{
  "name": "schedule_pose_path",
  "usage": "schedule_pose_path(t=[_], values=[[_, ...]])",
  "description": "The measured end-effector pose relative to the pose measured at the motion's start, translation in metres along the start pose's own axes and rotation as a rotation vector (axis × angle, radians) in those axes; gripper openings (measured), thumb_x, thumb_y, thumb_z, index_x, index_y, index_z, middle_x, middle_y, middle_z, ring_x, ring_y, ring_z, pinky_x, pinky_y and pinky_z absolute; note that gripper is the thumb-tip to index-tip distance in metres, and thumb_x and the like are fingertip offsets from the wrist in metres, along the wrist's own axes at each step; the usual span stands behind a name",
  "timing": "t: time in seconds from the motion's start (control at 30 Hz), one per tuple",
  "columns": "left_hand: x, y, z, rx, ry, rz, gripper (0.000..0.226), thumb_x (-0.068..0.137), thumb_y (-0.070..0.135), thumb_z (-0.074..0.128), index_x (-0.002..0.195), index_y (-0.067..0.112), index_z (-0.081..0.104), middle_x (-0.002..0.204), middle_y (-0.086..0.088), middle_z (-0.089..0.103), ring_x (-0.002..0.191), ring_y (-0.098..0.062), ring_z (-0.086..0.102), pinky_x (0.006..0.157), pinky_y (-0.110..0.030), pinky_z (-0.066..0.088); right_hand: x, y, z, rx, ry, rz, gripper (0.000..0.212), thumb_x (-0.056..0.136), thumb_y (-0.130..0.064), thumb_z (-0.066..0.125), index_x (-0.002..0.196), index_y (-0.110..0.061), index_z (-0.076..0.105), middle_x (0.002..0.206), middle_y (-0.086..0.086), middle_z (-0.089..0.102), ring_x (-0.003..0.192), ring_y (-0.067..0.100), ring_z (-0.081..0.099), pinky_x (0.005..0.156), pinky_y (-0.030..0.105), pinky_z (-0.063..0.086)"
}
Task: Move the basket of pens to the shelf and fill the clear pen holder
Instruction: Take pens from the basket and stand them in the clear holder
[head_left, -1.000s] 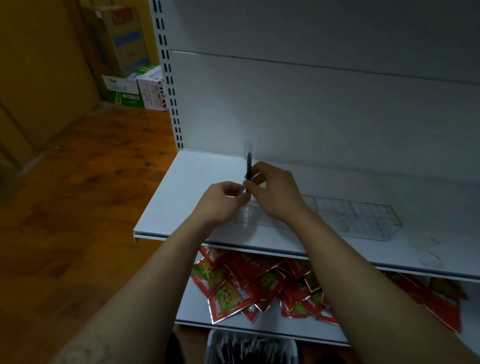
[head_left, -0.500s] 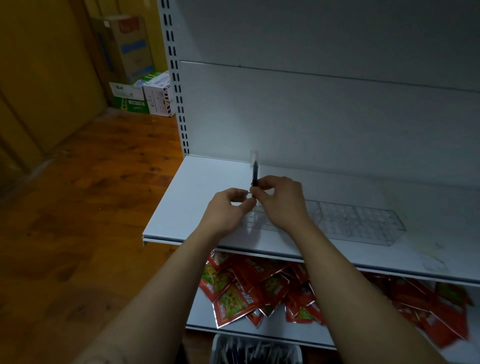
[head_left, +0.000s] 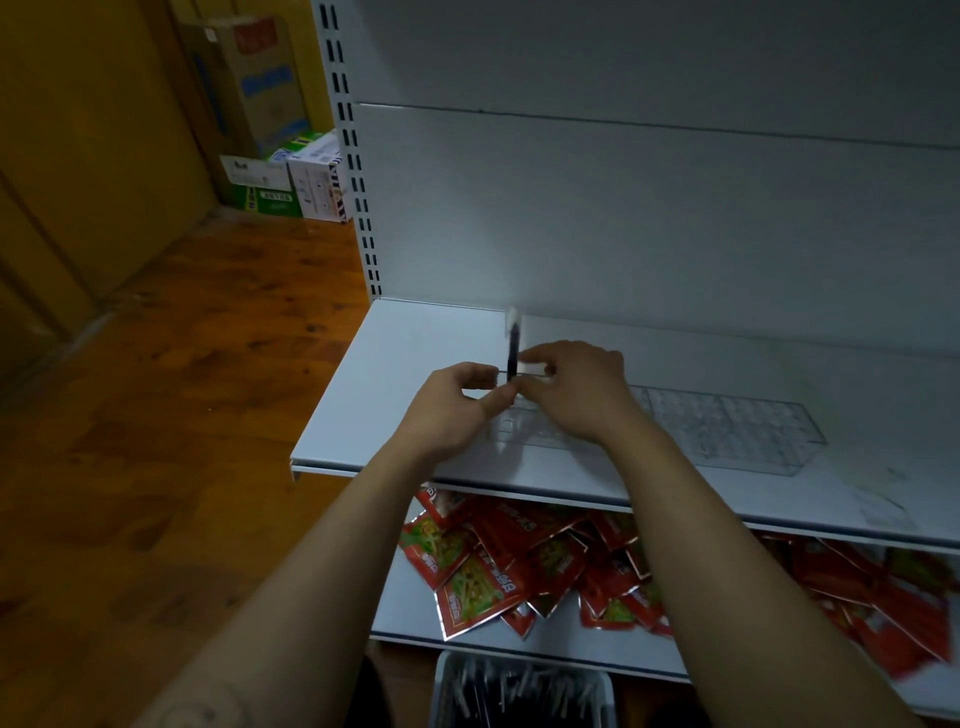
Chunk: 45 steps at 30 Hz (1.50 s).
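Note:
A dark pen (head_left: 513, 345) with a pale cap stands upright above the left end of the clear pen holder (head_left: 727, 428), which lies along the white shelf (head_left: 395, 374). My right hand (head_left: 574, 395) pinches the pen low on its barrel. Beside it, my left hand (head_left: 457, 410) has thumb and fingers curled toward the same spot; whether it touches the pen is unclear. The white basket of pens (head_left: 519, 693) sits on the floor at the bottom edge, below the lower shelf.
Several red snack packets (head_left: 493, 571) lie scattered on the lower shelf. A slotted upright post (head_left: 353, 156) marks the shelf's left side. Cardboard boxes (head_left: 270, 130) stand on the wooden floor at the back left.
The view has shifted slightly. Both hands stay at the holder's left end with the pen upright between them; the pen sits a little lower.

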<state>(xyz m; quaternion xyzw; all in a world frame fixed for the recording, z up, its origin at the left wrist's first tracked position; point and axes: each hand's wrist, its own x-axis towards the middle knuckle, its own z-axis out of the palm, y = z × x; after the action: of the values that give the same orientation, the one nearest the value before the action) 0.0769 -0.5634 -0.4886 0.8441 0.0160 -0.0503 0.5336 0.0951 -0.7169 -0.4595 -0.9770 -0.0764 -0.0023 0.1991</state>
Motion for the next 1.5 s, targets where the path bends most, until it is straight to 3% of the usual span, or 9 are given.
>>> schedule_pose_path(t=[0.13, 0.27, 0.43, 0.7, 0.97, 1.1, 1.27, 1.4, 1.5], values=[[-0.012, 0.004, -0.010, 0.115, 0.048, 0.032, 0.055, 0.085, 0.041, 0.069, 0.133, 0.021, 0.050, 0.122, 0.007, 0.058, 0.095, -0.010, 0.058, 0.079, -0.026, 0.048, -0.020, 0.006, -0.005, 0.185, 0.202, 0.009, 0.033, 0.090, -0.038, 0.062, 0.122, -0.026, 0.062, 0.125, -0.004, 0.062, 0.115, 0.016, 0.056, 0.108, 0.037, 0.029], [-0.046, 0.009, -0.022, 0.146, 0.209, 0.137, 0.027, 0.083, 0.040, 0.070, 0.099, 0.021, 0.058, 0.089, 0.004, 0.062, 0.080, -0.009, 0.058, 0.067, -0.023, 0.048, -0.067, 0.009, -0.016, 0.377, 0.371, -0.008, 0.008, 0.086, -0.024, 0.067, 0.080, -0.021, 0.066, 0.075, -0.012, 0.062, 0.071, 0.009, 0.059, 0.076, 0.032, 0.052], [-0.095, -0.003, -0.013, 0.315, -0.218, 0.156, 0.004, 0.087, 0.023, 0.066, 0.088, 0.021, 0.063, 0.080, 0.002, 0.067, 0.076, -0.016, 0.064, 0.070, -0.034, 0.054, -0.124, 0.017, 0.009, 0.278, 0.057, 0.015, 0.015, 0.081, -0.031, 0.071, 0.068, -0.028, 0.062, 0.064, -0.011, 0.062, 0.065, 0.009, 0.060, 0.065, 0.027, 0.050], [-0.133, -0.099, 0.064, 0.727, -0.779, -0.054, 0.033, 0.088, 0.006, 0.050, 0.117, 0.014, 0.062, 0.119, -0.005, 0.065, 0.109, -0.021, 0.060, 0.090, -0.030, 0.048, -0.183, 0.070, 0.129, -0.093, -0.722, 0.092, 0.020, 0.091, -0.020, 0.052, 0.091, -0.011, 0.069, 0.093, 0.009, 0.066, 0.084, 0.028, 0.062, 0.072, 0.033, 0.051], [-0.152, -0.200, 0.110, 0.597, -0.561, -0.515, 0.030, 0.085, 0.010, 0.054, 0.111, 0.003, 0.066, 0.117, -0.015, 0.065, 0.108, -0.029, 0.061, 0.093, -0.035, 0.050, -0.221, 0.111, 0.254, 0.035, -1.110, 0.247, 0.033, 0.094, -0.003, 0.040, 0.122, 0.000, 0.058, 0.115, 0.019, 0.050, 0.080, 0.022, 0.051, 0.070, 0.035, 0.044], [-0.149, -0.227, 0.129, 0.513, -0.419, -0.625, 0.029, 0.086, 0.008, 0.054, 0.112, 0.002, 0.066, 0.117, -0.016, 0.065, 0.109, -0.029, 0.060, 0.090, -0.030, 0.046, -0.218, 0.113, 0.305, 0.170, -1.109, 0.282, 0.047, 0.094, -0.004, 0.038, 0.140, -0.007, 0.045, 0.151, 0.020, 0.028, 0.123, 0.040, 0.044, 0.083, 0.035, 0.041], [-0.143, -0.253, 0.132, 0.338, -0.268, -0.774, 0.025, 0.089, 0.003, 0.052, 0.107, 0.001, 0.068, 0.114, -0.013, 0.067, 0.107, -0.030, 0.061, 0.083, -0.026, 0.045, -0.215, 0.093, 0.348, 0.225, -1.118, 0.385, 0.025, 0.091, -0.011, 0.044, 0.106, -0.002, 0.061, 0.127, 0.026, 0.052, 0.107, 0.037, 0.056, 0.069, 0.026, 0.040], [-0.139, -0.272, 0.129, 0.180, -0.177, -0.845, 0.013, 0.087, 0.004, 0.056, 0.089, 0.013, 0.065, 0.101, -0.019, 0.070, 0.096, -0.036, 0.066, 0.081, -0.036, 0.053, -0.222, 0.093, 0.367, 0.095, -1.233, 0.319, 0.039, 0.094, -0.014, 0.043, 0.131, -0.003, 0.052, 0.147, 0.025, 0.033, 0.129, 0.042, 0.039, 0.097, 0.038, 0.041], [-0.142, -0.281, 0.126, 0.149, -0.172, -0.852, 0.007, 0.087, 0.008, 0.059, 0.088, 0.013, 0.064, 0.099, -0.019, 0.070, 0.091, -0.032, 0.066, 0.082, -0.038, 0.053, -0.221, 0.092, 0.361, 0.116, -1.094, 0.411, 0.018, 0.090, -0.009, 0.048, 0.093, -0.005, 0.065, 0.111, 0.022, 0.062, 0.104, 0.035, 0.060, 0.074, 0.031, 0.044]])
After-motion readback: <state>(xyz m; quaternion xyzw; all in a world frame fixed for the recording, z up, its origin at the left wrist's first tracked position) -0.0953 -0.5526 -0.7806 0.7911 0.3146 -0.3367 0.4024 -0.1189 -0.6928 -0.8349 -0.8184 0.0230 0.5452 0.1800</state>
